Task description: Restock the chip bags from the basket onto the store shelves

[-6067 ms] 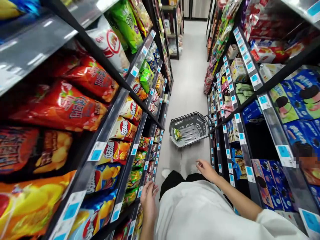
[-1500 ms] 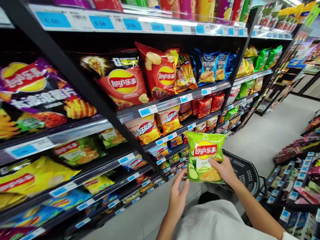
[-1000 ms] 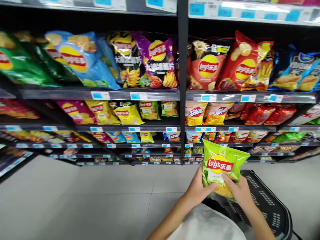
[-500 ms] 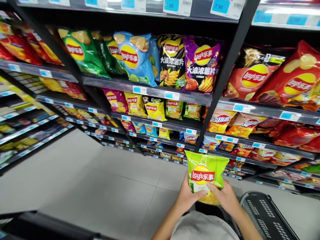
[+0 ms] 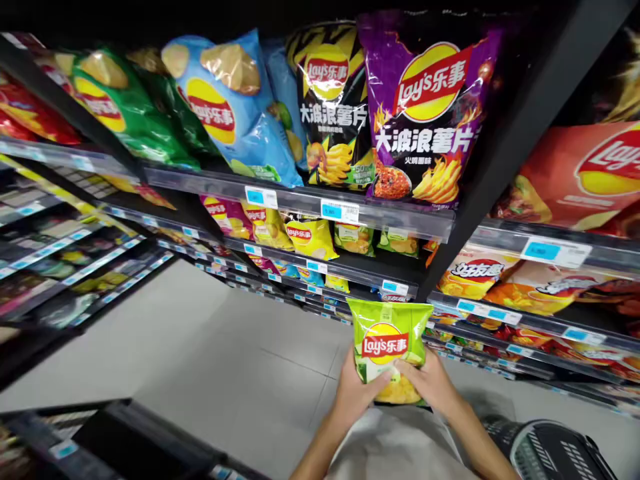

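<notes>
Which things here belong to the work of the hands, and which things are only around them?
In the work: left hand, right hand, green Lay's bag.
Only around: purple Lay's bag, blue Lay's bag, black basket.

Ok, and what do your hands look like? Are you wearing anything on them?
The left hand and right hand are bare: no gloves, and no watch or ring that I can see. Just behind them is a loose white top; its sleeves are out of view.
</notes>
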Available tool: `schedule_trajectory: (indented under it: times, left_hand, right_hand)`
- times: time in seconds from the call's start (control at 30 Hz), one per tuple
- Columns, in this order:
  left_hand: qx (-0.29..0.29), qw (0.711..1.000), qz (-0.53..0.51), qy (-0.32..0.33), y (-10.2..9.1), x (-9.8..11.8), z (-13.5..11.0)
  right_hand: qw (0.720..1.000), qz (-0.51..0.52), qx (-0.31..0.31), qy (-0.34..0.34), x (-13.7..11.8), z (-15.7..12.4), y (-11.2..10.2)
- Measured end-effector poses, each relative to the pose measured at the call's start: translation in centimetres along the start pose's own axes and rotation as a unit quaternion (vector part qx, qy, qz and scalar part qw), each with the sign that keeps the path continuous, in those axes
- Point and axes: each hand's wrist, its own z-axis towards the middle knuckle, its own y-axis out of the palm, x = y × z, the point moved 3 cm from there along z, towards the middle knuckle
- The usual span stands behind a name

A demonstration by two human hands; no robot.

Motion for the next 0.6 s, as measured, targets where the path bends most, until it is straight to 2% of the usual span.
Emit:
schedule_trajectory:
  times: [0.13, 0.27, 0.43, 0.6]
  left_hand:
    - [0.035, 0.999, 0.042, 0.001, -1.6, 1.3, 3.3]
    - [0.043, 0.996, 0.072, 0.006, -2.6, 2.0, 5.7]
    - [-0.005, 0.998, 0.052, -0.022, -4.3, 1.6, 8.6]
    - [-0.057, 0.993, 0.105, -0.023, -7.9, 2.5, 12.0]
  right_hand:
    - [1.0, 0.001, -0.017, -0.009, -0.5, 4.1, 0.1]
    - [1.0, 0.007, -0.025, 0.013, -0.6, 6.6, 0.2]
    - [0.999, -0.008, 0.011, 0.038, -0.8, 8.4, 1.2]
    - [0.99, -0.054, 0.096, 0.088, -1.3, 8.7, 3.6]
